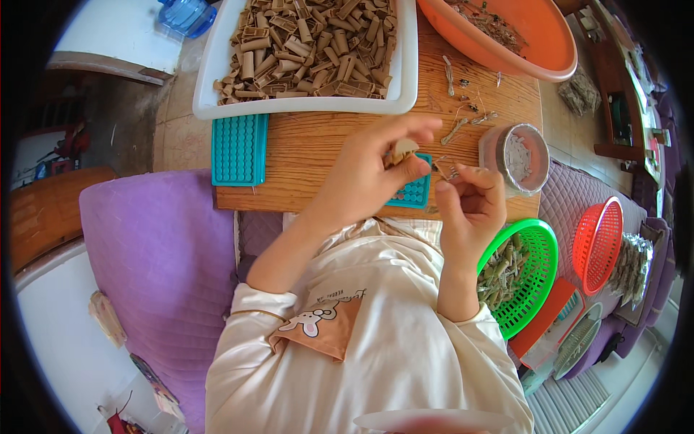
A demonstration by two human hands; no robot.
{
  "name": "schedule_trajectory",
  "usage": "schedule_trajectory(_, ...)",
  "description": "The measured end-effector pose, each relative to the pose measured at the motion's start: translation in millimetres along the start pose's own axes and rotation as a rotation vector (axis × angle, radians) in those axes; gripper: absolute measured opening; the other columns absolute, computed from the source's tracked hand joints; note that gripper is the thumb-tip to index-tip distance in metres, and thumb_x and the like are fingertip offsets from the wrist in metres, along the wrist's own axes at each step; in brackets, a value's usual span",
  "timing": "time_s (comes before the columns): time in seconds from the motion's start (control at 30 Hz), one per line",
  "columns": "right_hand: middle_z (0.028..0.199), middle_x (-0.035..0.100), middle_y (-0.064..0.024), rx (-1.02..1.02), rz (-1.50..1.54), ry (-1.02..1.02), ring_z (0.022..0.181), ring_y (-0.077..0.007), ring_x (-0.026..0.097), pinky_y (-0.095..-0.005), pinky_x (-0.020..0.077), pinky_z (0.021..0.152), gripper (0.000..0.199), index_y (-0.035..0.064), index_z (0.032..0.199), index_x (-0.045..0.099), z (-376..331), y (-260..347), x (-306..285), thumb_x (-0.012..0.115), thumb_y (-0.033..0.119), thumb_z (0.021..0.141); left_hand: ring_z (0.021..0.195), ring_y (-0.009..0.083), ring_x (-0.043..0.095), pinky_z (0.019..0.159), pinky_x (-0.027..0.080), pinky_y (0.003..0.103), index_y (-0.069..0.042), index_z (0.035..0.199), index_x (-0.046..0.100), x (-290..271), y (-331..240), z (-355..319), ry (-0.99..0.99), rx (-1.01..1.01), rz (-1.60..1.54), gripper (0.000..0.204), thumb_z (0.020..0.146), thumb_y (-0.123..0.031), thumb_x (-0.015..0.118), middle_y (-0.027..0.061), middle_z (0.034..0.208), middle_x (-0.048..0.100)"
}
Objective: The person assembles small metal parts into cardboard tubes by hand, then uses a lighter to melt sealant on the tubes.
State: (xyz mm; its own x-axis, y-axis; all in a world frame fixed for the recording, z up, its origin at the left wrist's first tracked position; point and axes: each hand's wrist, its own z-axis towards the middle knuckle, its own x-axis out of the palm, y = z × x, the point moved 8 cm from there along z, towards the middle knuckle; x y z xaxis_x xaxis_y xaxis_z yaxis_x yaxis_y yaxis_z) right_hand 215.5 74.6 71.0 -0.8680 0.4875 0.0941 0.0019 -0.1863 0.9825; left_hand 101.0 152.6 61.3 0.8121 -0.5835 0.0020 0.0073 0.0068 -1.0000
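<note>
Left hand (376, 173) raised over the near edge of the wooden bench (318, 148), fingers curled, thumb and forefinger pinching a small tan rolled piece of bark (400, 150). Directly under that hand, partly hidden, a small teal perforated plastic mould (416, 192) lying flat on the bench. Right hand (470, 206) just beside the left, fingers bent inward and pressed together at the tips around a thin dried twig (444, 171); too small to tell more of it. Further left on the bench, a larger teal perforated plastic mould (239, 149), flat, its far edge touching a white rectangular plastic tray (303, 105) heaped with brown rolled bark pieces (311, 43). At the far right corner, a wide orange plastic basin (538, 43) with dried stems inside. Loose dried twigs (463, 108) scattered on the wood between basin and hands. Near the right hand, a round clear tub with a metal rim (522, 155) holding pale bits. Beside the bench, low on the right, a green plastic mesh basket (531, 278) with greenish dried pieces, and next to it a red plastic mesh basket (598, 242). To the left, a purple quilted cushion (159, 246).
</note>
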Motion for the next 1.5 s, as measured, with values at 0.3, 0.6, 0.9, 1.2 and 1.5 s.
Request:
schedule_trajectory(0.3,0.071,0.054,-0.0054,-0.118,0.014,0.064,0.062,-0.0071,0.056,-0.0159,0.0427,0.052,0.016,-0.0033,0.086,0.049,-14.6,7.9,15.3,0.057,-0.009,0.073,0.054,0.0047,0.034,0.042,0.028,0.020,-0.007,0.097,0.040,23.7,34.6,-30.4,0.012,-0.230,-0.999,0.017,0.079,-0.008,0.043,-0.0014,0.064,0.038)
schedule_trajectory(0.6,0.059,0.048,-0.0009,-0.201,-0.161,0.012,0.045,-0.0047,0.038,-0.0182,0.0290,0.039,0.011,0.0015,0.077,0.057,-22.2,5.1,25.3,0.062,-0.006,0.070,0.094,0.0130,0.050,0.082,0.041,0.028,-0.006,0.109,0.038,16.3,24.5,-39.2,-0.162,0.109,-0.767,0.031,0.086,-0.022,0.050,0.0073,0.103,0.049)
schedule_trajectory(0.9,0.061,0.053,-0.0043,-0.330,-0.192,0.021,0.047,-0.0089,0.044,-0.0190,0.0329,0.041,0.013,0.0002,0.078,0.058,-25.9,11.2,22.4,0.065,-0.005,0.067,0.091,0.0157,0.055,0.075,0.049,0.026,-0.001,0.099,0.050,4.4,32.9,-43.3,-0.071,0.051,-0.714,0.032,0.070,0.001,0.065,0.0106,0.099,0.054)
schedule_trajectory(1.2,0.073,0.053,-0.0070,-0.375,-0.389,0.191,0.050,-0.0090,0.049,-0.0197,0.0369,0.043,0.015,-0.0014,0.079,0.060,-21.4,26.8,28.6,0.061,-0.009,0.067,0.091,0.0152,0.055,0.076,0.049,0.027,0.002,0.105,0.050,10.4,19.7,-39.3,-0.040,0.107,-0.705,0.033,0.074,0.002,0.061,0.0127,0.104,0.054)
schedule_trajectory(1.5,0.090,0.051,-0.0087,-0.127,-0.180,0.083,0.052,-0.0056,0.045,-0.0174,0.0346,0.042,0.020,-0.0006,0.092,0.054,-22.3,-14.7,20.9,0.056,-0.007,0.073,0.095,0.0165,0.054,0.069,0.049,0.024,-0.002,0.114,0.041,3.9,15.3,-44.7,-0.270,0.021,-0.527,0.029,0.088,-0.017,0.043,0.0110,0.105,0.054)
